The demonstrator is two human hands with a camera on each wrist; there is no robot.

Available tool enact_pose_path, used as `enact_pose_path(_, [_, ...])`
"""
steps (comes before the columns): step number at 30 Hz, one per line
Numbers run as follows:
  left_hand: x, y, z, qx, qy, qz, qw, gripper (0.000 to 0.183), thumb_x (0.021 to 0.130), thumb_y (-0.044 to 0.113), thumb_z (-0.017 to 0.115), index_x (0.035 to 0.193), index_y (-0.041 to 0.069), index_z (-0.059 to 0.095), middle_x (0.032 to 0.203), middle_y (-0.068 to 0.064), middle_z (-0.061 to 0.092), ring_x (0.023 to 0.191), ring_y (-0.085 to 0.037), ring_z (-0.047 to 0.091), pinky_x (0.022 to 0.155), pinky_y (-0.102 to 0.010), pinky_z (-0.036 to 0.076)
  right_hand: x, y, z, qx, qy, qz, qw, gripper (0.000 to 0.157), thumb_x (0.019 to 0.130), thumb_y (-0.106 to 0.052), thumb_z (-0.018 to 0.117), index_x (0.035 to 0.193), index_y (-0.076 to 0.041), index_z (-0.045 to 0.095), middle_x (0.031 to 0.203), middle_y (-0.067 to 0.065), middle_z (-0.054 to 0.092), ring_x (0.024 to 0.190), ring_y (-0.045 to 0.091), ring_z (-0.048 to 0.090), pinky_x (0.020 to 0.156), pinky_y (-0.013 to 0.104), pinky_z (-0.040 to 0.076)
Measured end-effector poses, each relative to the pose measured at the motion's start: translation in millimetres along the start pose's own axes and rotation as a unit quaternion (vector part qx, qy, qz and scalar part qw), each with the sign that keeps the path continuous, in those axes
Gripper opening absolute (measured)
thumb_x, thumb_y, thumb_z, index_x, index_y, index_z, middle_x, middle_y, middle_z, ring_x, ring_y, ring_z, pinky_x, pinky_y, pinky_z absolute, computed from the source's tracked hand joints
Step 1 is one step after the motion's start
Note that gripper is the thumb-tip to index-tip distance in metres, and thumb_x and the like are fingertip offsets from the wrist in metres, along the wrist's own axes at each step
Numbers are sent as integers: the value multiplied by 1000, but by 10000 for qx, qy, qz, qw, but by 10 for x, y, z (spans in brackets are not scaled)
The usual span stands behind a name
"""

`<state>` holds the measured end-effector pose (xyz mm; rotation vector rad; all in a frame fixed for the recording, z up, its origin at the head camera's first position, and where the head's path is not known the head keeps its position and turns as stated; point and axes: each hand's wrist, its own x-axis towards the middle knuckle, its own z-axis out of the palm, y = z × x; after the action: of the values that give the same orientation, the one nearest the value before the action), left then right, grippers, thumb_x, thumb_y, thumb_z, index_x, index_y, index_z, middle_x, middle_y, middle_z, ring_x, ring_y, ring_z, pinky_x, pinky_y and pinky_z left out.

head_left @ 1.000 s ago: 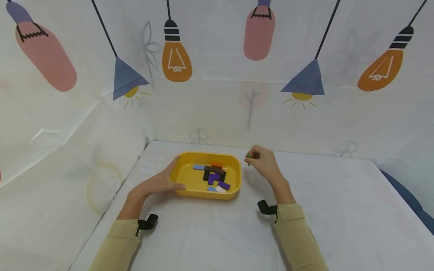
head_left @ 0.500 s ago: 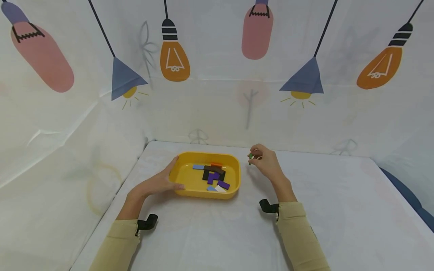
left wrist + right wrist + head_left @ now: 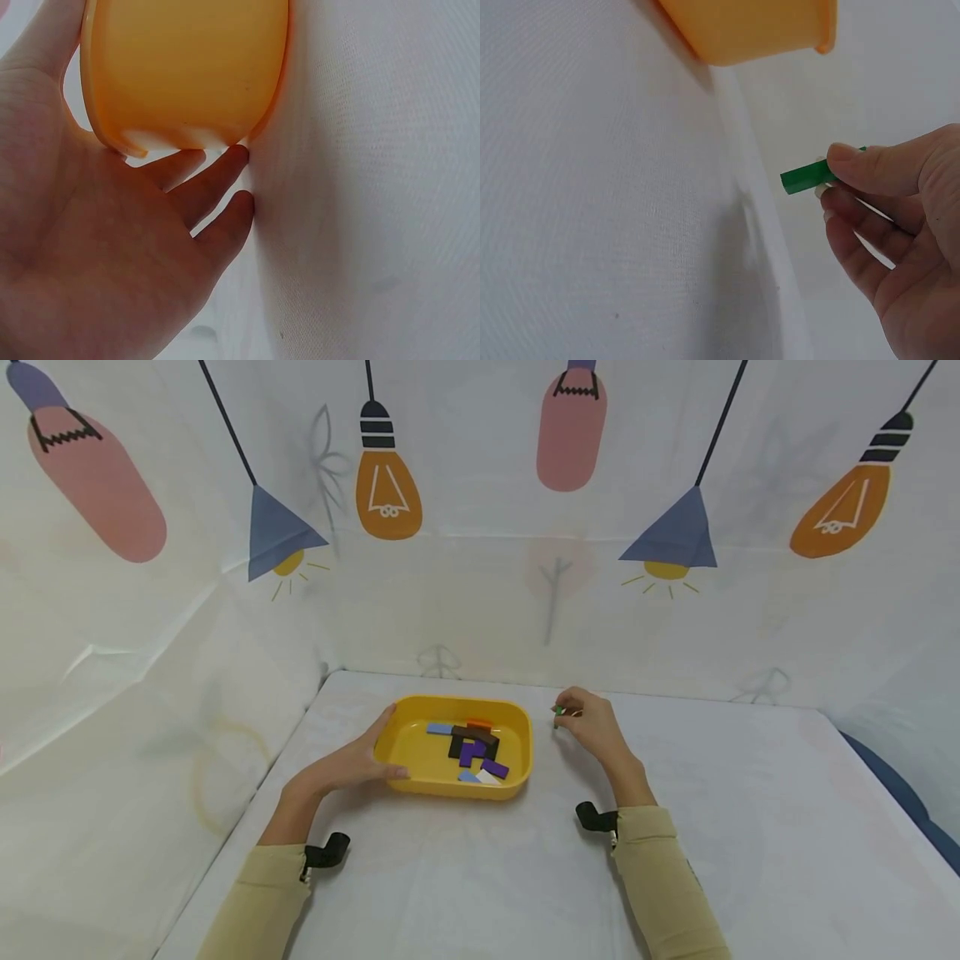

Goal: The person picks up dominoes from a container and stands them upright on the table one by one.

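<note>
A yellow plastic tray (image 3: 420,787) sits on the white-covered table, with several small blocks inside. Its left end is gripped by my left hand (image 3: 351,767); in the left wrist view the thumb reaches along the rim and the fingers (image 3: 214,180) lie against the end wall. To the right of the tray, above the tabletop, my right hand (image 3: 597,728) pinches a small green block (image 3: 804,178) between thumb and fingertips. One end of that block sticks out toward the tray in the right wrist view; the thumb covers much of the rest.
Inside the tray lie a dark brown block (image 3: 475,736), a light blue block (image 3: 439,729), purple blocks (image 3: 495,768), a white piece (image 3: 487,778) and an orange block (image 3: 479,724). A printed cloth (image 3: 480,610) hangs behind the table. Dark blue furniture (image 3: 888,781) shows at the right.
My right hand, with the green block, has shifted slightly right, away from the tray. The left hand and the tray look the same.
</note>
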<state>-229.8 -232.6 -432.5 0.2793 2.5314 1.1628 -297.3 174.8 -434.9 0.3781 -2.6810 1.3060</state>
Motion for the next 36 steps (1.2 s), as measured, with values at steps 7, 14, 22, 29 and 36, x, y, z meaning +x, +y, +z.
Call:
enact_pose_path(7, [-3, 4, -3, -19, 1, -7, 10000, 119, 81, 48, 77, 159, 33, -12, 169, -6, -6, 155, -34, 5, 121, -65, 9, 22, 65, 33, -84, -5, 61, 9999, 17, 86, -3, 71, 101, -5, 67, 104, 15, 75, 91, 26, 67, 85, 44, 56])
enact_pose_path(14, [1, -4, 0, -18, -12, 3, 10000, 120, 81, 48, 77, 159, 32, -12, 169, -7, -6, 155, -34, 5, 121, -66, 9, 25, 129, 71, -237, -75, 176, 9995, 17, 85, -3, 71, 102, -6, 67, 103, 13, 75, 92, 27, 67, 81, 40, 56])
enact_pose_path(22, [16, -3, -8, -8, 1, 86, 10000, 119, 82, 46, 77, 159, 31, -12, 169, -10, -5, 155, -36, 5, 121, -66, 10, 26, 176, 88, -322, -159, 217, 9991, 26, 86, -2, 69, 111, -3, 62, 107, 16, 73, 95, 29, 67, 82, 41, 54])
enact_pose_path(29, [10, 7, -17, -14, -16, 102, 9999, 118, 82, 46, 77, 159, 31, -12, 169, -10, -5, 155, -36, 5, 121, -65, 11, 49, 191, 96, -463, -245, 264, 9983, 32, 85, -2, 68, 117, -2, 63, 107, 17, 73, 94, 28, 66, 84, 42, 54])
enact_pose_path(36, [25, -26, -9, -45, -9, 135, 9999, 118, 82, 46, 78, 159, 33, -11, 169, -9, -4, 155, -36, 6, 121, -66, 11, 53, 207, 113, -717, -404, 260, 9963, 32, 86, -4, 67, 117, -1, 63, 106, 16, 71, 95, 28, 64, 86, 43, 53])
